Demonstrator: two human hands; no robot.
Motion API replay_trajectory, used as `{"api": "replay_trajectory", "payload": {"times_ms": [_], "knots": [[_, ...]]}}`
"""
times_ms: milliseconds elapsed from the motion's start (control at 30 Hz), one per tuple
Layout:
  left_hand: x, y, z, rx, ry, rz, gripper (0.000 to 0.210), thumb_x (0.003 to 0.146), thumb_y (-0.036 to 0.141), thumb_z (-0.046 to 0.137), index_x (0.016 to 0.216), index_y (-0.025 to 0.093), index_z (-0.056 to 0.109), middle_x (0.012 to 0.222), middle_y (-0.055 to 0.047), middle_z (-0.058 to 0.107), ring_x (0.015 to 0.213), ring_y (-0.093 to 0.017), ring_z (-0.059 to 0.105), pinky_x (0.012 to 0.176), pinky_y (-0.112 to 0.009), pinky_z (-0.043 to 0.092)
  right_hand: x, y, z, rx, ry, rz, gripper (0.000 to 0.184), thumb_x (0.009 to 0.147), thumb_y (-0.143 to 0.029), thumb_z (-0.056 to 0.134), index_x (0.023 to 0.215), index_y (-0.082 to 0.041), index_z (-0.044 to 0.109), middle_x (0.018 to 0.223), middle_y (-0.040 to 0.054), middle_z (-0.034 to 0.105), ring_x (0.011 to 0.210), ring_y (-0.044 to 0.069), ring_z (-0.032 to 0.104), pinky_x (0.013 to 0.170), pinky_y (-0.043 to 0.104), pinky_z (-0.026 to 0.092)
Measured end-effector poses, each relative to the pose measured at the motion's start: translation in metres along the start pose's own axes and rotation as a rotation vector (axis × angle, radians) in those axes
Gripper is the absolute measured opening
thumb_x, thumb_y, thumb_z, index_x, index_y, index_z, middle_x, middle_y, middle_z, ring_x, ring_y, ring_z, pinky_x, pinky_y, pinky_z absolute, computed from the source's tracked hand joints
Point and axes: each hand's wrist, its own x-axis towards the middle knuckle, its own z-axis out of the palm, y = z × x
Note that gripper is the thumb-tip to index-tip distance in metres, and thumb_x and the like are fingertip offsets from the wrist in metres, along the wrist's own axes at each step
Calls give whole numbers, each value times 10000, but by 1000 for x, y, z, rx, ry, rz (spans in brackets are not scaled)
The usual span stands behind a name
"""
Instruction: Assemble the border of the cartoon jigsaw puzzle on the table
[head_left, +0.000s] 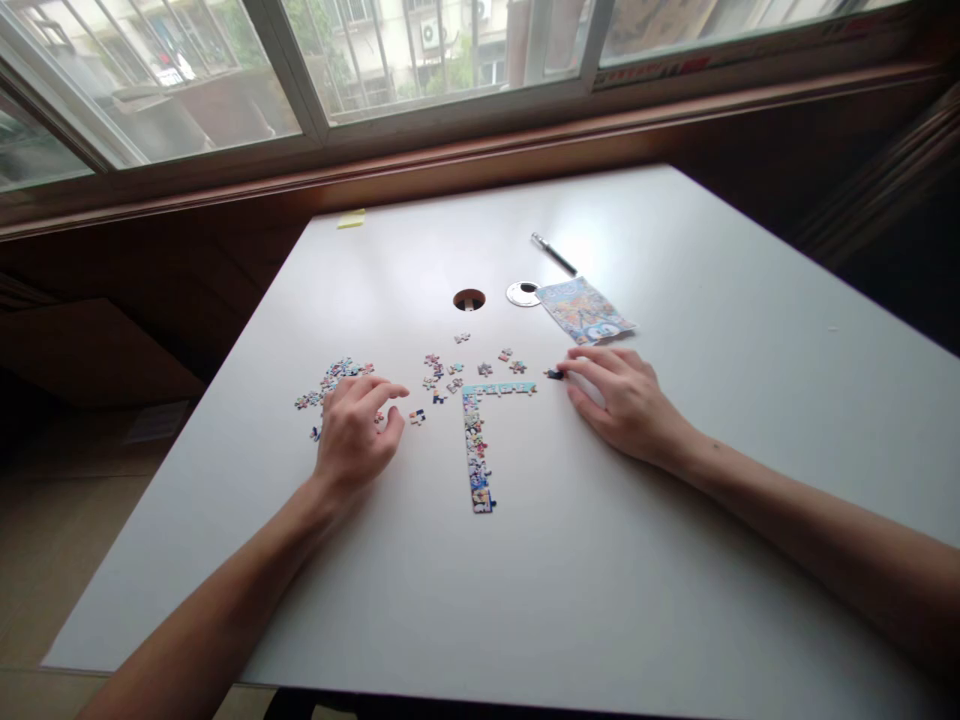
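Note:
Puzzle pieces joined in an L shape (478, 440) lie mid-table, with one arm along the top and one running toward me. My left hand (356, 425) rests over a heap of loose puzzle pieces (341, 372), its thumb and index finger apart with nothing visible between them; it covers part of the heap. To the right of the L, the fingertips of my right hand (619, 400) are on a dark puzzle piece (555, 374). Scattered puzzle pieces (435, 370) lie between my left hand and the L, and a few more sit just above its top arm.
Behind my right hand lies a colourful picture sheet (585, 310), near a pen (553, 254). A cable hole (469, 300) opens in the white table (420, 600), with its round cover (523, 293) alongside. A yellow sticky note (351, 218) is at the far edge, below the window.

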Motion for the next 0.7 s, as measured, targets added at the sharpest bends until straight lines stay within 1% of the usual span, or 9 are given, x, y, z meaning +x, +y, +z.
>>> {"api": "replay_trajectory", "payload": {"times_ms": [67, 133, 233, 300, 400, 500, 600, 700], "knots": [[0, 0, 0, 37, -48, -16, 211, 850, 179, 585, 990, 249, 726, 1051, -28, 707, 1065, -267, 564, 971, -439, 412, 0, 2, 1, 32, 14, 5, 240, 949, -340, 503, 1092, -247, 672, 1296, 75, 636, 1200, 314, 537, 994, 486, 416], [-1, 2, -1, 58, -81, -2, 192, 852, 229, 616, 999, 261, 735, 1065, -29, 703, 1072, -272, 552, 964, -445, 394, 0, 3, 2, 56, 25, 6, 207, 940, -345, 523, 1044, -245, 672, 1259, 74, 649, 1190, 314, 547, 998, 486, 418], [-2, 6, -2, 78, -102, 39, 162, 857, 288, 645, 984, 267, 745, 1074, -34, 703, 1071, -281, 545, 936, -457, 370, 0, 3, 1, 70, 35, -19, 282, 942, -331, 532, 1194, -264, 639, 1286, 70, 643, 1198, 319, 544, 991, 493, 423], [-2, 7, -2, 81, -113, 68, 139, 869, 297, 646, 958, 270, 749, 1071, -32, 707, 1074, -282, 544, 937, -466, 350, 0, 2, 0, 64, 29, -51, 305, 958, -313, 511, 1237, -295, 633, 1301, 53, 640, 1199, 318, 543, 987, 499, 419], [-2, 8, -3, 61, -138, 101, 122, 894, 283, 632, 940, 269, 744, 1046, -23, 717, 1068, -268, 556, 957, -470, 323, 0, 1, -1, 75, 23, -65, 235, 965, -299, 503, 1119, -289, 680, 1265, 44, 660, 1183, 310, 555, 989, 499, 413], [-2, 7, -3, 39, -159, 116, 117, 909, 264, 619, 950, 262, 729, 1043, -18, 717, 1075, -257, 563, 960, -459, 314, 1, 1, -1, 97, 23, -45, 187, 950, -302, 521, 1049, -262, 674, 1235, 54, 674, 1173, 309, 565, 983, 499, 418], [-2, 6, -2, 15, -172, 128, 111, 915, 246, 612, 968, 252, 710, 1078, -23, 708, 1097, -253, 561, 967, -448, 312, 0, 2, -1, 100, 17, -37, 167, 937, -299, 528, 1032, -256, 659, 1229, 56, 675, 1170, 316, 566, 977, 505, 420], [-3, 7, -1, -9, -171, 146, 107, 917, 232, 611, 978, 252, 697, 1096, -24, 706, 1108, -248, 564, 989, -446, 300, 0, 1, -1, 95, 24, -32, 199, 934, -301, 526, 1088, -253, 642, 1233, 63, 670, 1173, 320, 561, 975, 505, 425]]}}
